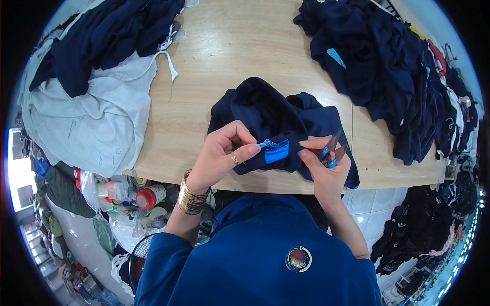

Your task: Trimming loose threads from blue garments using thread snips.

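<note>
A dark navy garment [260, 104] lies bunched at the front edge of the table, with a bright blue patch [277, 154] and pale blue stitching along its edge. My left hand [230, 150] pinches the stitched edge between thumb and fingertips, just left of the patch. Gold bangles circle that wrist. On the other side of the patch, my right hand [326, 166] pinches the navy cloth between thumb and forefinger. That same hand also carries small thread snips [333, 150] with blue parts, tucked against the fingers, blades pointing up and to the right.
Navy garments [372, 66] are heaped along the table's right side. At the left, more navy cloth [109, 38] rests over light grey fabric [112, 112]. Below the wooden table's [229, 46] left edge stand bottles, including a red and white container [150, 196]. Dark clothing [416, 229] lies at lower right.
</note>
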Motion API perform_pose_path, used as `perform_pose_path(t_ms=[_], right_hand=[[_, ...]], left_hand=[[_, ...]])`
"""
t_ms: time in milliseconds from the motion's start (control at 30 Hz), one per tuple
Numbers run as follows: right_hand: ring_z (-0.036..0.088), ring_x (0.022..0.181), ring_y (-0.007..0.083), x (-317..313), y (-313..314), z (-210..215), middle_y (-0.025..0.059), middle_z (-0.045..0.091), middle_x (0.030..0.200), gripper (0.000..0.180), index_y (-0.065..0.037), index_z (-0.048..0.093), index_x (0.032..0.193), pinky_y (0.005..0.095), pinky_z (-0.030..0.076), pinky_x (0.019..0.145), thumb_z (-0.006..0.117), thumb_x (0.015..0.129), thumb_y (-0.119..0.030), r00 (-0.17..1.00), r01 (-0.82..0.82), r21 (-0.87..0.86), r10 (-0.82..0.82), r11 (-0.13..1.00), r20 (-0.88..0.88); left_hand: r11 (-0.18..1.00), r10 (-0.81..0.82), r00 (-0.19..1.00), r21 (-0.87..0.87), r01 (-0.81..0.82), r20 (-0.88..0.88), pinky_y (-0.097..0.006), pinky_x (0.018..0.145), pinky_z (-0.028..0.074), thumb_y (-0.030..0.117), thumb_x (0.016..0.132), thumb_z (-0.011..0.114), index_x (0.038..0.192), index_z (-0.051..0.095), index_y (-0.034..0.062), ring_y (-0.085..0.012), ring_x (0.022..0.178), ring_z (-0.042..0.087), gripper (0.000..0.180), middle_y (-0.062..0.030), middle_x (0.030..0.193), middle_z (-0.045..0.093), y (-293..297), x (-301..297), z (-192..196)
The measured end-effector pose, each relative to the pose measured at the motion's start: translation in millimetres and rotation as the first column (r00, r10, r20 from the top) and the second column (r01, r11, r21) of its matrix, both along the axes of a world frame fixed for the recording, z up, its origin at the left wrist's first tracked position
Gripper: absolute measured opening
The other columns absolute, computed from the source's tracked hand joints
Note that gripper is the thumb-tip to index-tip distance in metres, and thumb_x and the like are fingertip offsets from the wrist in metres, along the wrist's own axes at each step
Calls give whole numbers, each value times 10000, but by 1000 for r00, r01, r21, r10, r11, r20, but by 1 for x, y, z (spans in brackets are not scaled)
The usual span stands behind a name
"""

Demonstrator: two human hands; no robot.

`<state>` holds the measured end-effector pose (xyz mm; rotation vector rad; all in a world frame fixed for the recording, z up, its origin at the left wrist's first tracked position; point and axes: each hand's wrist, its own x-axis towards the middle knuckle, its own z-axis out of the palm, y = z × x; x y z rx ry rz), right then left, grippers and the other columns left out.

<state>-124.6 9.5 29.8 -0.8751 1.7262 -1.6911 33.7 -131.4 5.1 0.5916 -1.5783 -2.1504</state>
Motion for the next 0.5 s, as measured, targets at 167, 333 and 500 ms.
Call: perform_pose_path(t_ms=[167, 333, 500], right_hand=[[512, 691, 59, 0, 5, 0, 28, 592, 792, 127, -12, 637, 852, 179, 393, 626, 656, 748, 58, 993, 25, -53, -19, 998, 112], [518, 685, 63, -1, 7, -3, 35, 591, 778, 124, -5, 633, 845, 179, 398, 627, 646, 750, 75, 993, 24, -64, -17, 998, 120], [498, 673, 55, 1, 8, -4, 30, 584, 758, 121, 4, 628, 842, 173, 380, 617, 645, 751, 80, 998, 24, -123, -16, 992, 62]], left_hand=[[999, 5, 1000, -35, -5, -18, -150, 603, 414, 110, 800, 676, 845, 554, 53, -11, 675, 494, 143, 23, 769, 553, 3, -3, 8], [998, -17, 1000, -64, 18, 16, -157, 609, 418, 100, 792, 683, 847, 552, 47, -23, 675, 496, 152, 20, 764, 541, 2, -1, 6], [993, -37, 999, -110, 40, 29, -168, 610, 421, 83, 782, 688, 852, 556, 41, -31, 683, 499, 155, 9, 773, 539, 4, 0, 6]])
